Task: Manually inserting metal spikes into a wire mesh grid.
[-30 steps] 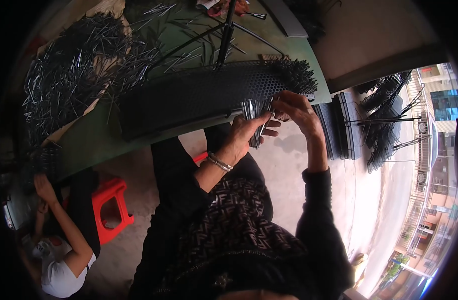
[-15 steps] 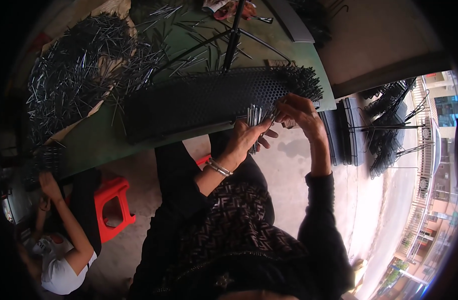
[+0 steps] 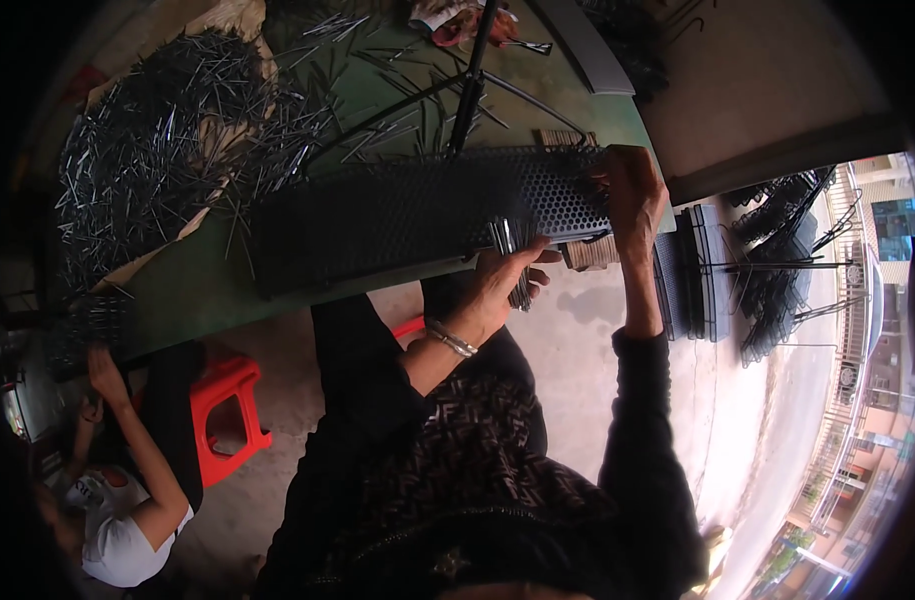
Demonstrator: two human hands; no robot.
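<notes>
A bundle of thin metal rods point(image 3: 509, 236) is in my left hand point(image 3: 495, 283), its thumb lying across them, just in front of the panel's near edge. The dark perforated metal panel point(image 3: 417, 200) lies lengthwise along the near side of the green table point(image 3: 192, 295). Over the panel's right end is my right hand point(image 3: 635, 195), its fingers curled in against the surface. What those fingers hold, if anything, is in shadow and hidden. Rows of round holes show brightly between my two hands.
Loose rods are heaped on brown paper point(image 3: 192, 215) at the left. A black metal stand point(image 3: 467, 100) rises behind the panel. Ridged brown pieces point(image 3: 589, 253) jut out by its right end. Racks point(image 3: 707, 265) stand at right. A co-worker's arm point(image 3: 142, 440) and a red stool point(image 3: 227, 415) are at left.
My right hand has moved from the rod bundle up and right to the panel's end. The cluster of upright dark rods there no longer shows. My left hand keeps its bundle.
</notes>
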